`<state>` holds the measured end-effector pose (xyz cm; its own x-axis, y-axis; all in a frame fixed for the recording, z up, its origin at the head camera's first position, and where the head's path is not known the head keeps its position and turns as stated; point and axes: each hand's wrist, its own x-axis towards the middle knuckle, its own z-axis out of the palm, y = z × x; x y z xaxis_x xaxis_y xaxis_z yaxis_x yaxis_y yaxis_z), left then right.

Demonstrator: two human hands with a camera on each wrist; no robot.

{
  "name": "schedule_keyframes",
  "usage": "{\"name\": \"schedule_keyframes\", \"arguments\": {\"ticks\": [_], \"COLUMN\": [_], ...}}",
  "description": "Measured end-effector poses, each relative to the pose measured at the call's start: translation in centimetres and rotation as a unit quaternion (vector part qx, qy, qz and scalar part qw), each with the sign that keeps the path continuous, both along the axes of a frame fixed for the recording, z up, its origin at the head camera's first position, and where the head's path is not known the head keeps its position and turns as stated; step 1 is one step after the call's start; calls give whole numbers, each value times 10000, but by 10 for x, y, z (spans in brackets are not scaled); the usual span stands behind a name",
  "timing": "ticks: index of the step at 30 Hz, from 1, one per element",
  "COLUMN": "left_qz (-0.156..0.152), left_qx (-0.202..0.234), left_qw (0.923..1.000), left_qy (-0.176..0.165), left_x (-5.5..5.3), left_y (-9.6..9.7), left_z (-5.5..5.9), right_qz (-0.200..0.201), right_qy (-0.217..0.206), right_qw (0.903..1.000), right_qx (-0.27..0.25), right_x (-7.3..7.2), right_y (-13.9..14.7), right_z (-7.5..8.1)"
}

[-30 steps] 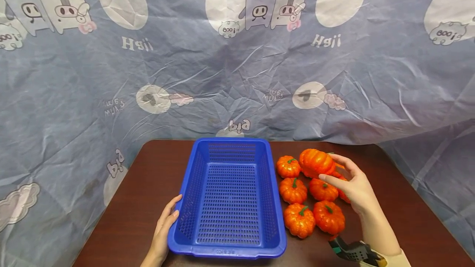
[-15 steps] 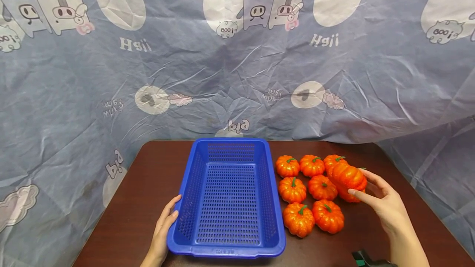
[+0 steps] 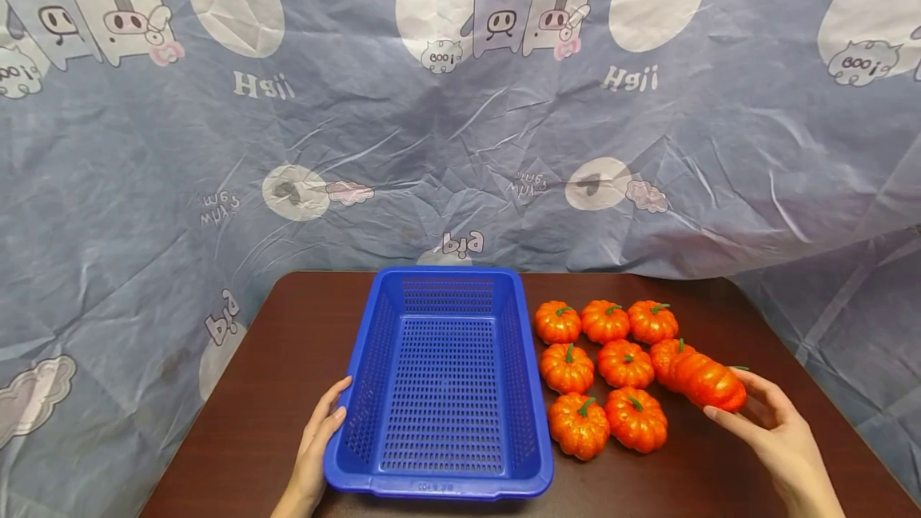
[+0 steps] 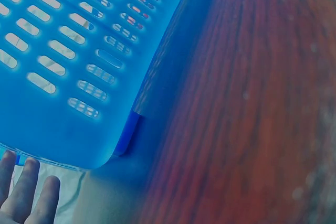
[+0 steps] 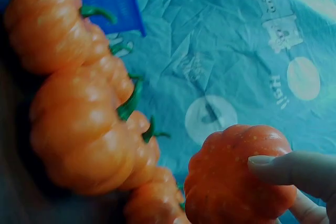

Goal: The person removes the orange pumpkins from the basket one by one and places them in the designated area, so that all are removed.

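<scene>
A small orange pumpkin [image 3: 712, 384] with a green stem is tilted in my right hand [image 3: 780, 434], pinched between thumb and fingers. In the right wrist view the thumb presses the side of this pumpkin [image 5: 231, 177]. It overlaps another pumpkin [image 3: 663, 356] behind it in the head view; whether they touch, I cannot tell. My left hand [image 3: 313, 442] rests against the left side of a blue perforated plastic basket [image 3: 334, 454], with nothing inside. Straight fingers [image 4: 44, 200] show at the basket's edge in the left wrist view.
Right of the basket, several pumpkins stand in rows, among them a front one [image 3: 579, 427] and a back one [image 3: 651, 321]. All lie on a dark brown table [image 3: 237, 430]. A grey-blue printed cloth [image 3: 460, 134] hangs behind the table.
My right hand has carried the pumpkin rightward and toward the front of the table, from above the back row to the right end of the middle row. Left hand and basket have stayed put.
</scene>
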<state>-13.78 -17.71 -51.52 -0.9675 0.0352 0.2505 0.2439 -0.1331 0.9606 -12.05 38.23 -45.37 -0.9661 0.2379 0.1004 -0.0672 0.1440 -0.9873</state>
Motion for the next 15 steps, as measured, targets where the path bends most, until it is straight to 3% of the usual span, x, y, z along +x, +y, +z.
{"name": "schedule_keyframes", "arguments": {"ticks": [3, 12, 15], "left_qz": [-24, -113, -107], "left_qx": [-2, 70, 47], "left_qw": [10000, 9999, 9999], "left_qy": [-10, 9, -21], "left_x": [0, 1, 1], "left_y": [0, -1, -1], "left_z": [0, 1, 0], "right_qz": [-30, -15, -110], "right_qy": [-39, 343, 292], "right_qw": [9998, 9994, 9995], "right_qx": [176, -99, 21], "right_x": [5, 9, 9], "right_y": [3, 7, 7], "right_z": [-8, -33, -40]}}
